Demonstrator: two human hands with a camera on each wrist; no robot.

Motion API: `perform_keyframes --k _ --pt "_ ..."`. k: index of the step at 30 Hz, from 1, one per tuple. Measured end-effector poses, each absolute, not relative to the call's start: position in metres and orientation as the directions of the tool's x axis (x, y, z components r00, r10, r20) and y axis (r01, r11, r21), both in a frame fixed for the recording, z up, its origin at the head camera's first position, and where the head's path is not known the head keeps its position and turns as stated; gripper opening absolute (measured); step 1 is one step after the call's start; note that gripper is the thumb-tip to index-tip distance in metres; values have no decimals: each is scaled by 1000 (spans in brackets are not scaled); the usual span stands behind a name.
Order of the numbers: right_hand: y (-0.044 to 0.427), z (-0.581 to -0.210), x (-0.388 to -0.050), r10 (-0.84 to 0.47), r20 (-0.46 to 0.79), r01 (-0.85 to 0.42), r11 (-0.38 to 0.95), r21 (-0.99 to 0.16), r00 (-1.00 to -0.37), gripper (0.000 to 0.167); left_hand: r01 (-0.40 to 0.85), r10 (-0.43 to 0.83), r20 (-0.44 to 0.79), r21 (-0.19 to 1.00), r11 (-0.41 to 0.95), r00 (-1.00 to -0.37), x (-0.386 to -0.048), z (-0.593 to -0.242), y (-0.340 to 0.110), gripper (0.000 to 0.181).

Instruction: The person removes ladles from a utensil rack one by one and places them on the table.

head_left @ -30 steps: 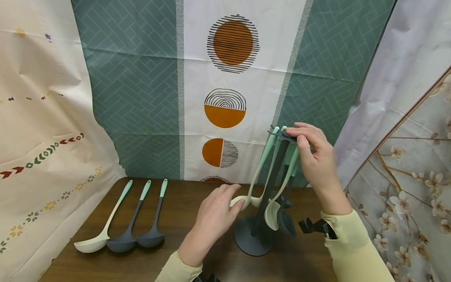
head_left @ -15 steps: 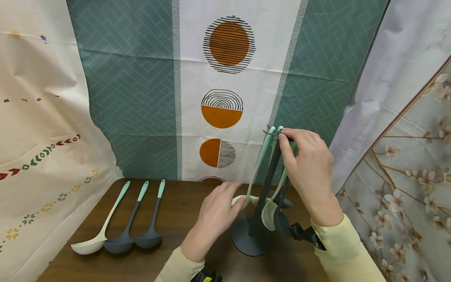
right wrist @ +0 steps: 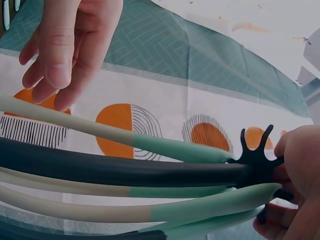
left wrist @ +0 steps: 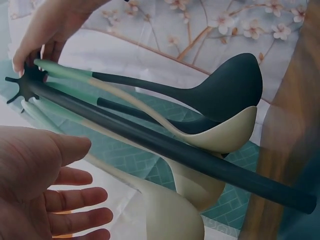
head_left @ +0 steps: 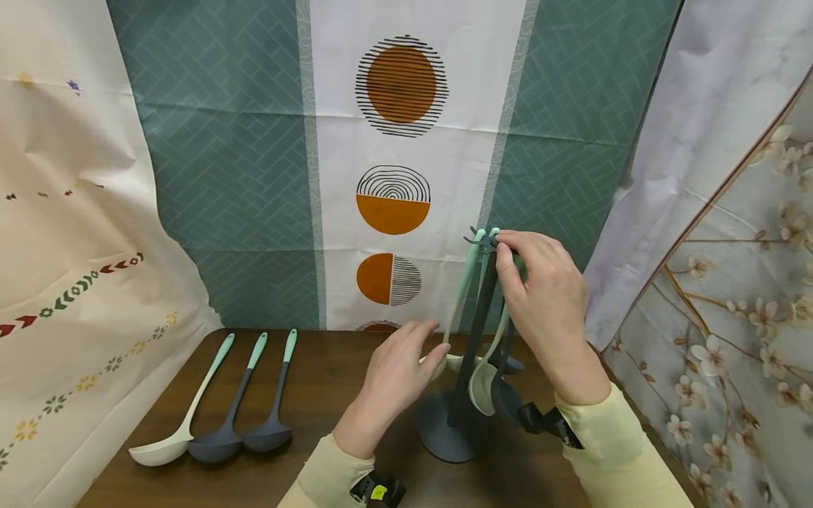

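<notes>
A dark rack (head_left: 452,432) stands upright, with cream ladles (head_left: 483,388) and dark ladles (head_left: 506,398) hanging by mint handles. The fingers and thumb of my right hand (head_left: 546,303) grip its hooked top; the right wrist view shows them curled around the hub's edge beside the hooks (right wrist: 257,155). My left hand (head_left: 395,374) is at the left of the rack, fingers spread and relaxed, close to a cream ladle bowl it partly hides. In the left wrist view a gap shows between the left hand (left wrist: 50,185) and the dark post (left wrist: 150,137).
Three ladles lie side by side at the left of the wooden table (head_left: 343,353): one cream (head_left: 161,450), two dark (head_left: 214,444). A patterned cloth (head_left: 241,176) hangs behind the table; a floral cloth (head_left: 718,353) is at the right.
My right hand has shifted from resting over the rack's top to gripping it, its thumb now near the hub. The left hand stays beside the rack. The head view has shifted slightly.
</notes>
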State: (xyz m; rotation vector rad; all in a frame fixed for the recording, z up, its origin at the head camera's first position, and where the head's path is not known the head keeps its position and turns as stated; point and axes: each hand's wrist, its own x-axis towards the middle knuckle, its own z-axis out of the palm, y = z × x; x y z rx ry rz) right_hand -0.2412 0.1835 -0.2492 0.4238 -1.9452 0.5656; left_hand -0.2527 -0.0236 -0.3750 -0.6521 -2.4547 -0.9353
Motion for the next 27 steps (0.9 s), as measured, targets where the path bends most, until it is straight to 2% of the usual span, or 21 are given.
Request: perform_keyframes --k 8,16,27 --pt "186 -251 -246 -72 916 -565 805 -180 -395 30 556 276 516 533 638 -811 -257 -377 -19 42" --pt "190 -255 -250 -72 908 -590 780 -207 -413 32 517 278 445 618 592 -851 -261 -381 -17 42" --pt "197 -259 -259 -85 918 -677 702 -220 -387 29 549 286 482 593 588 -828 -265 -387 -12 33"
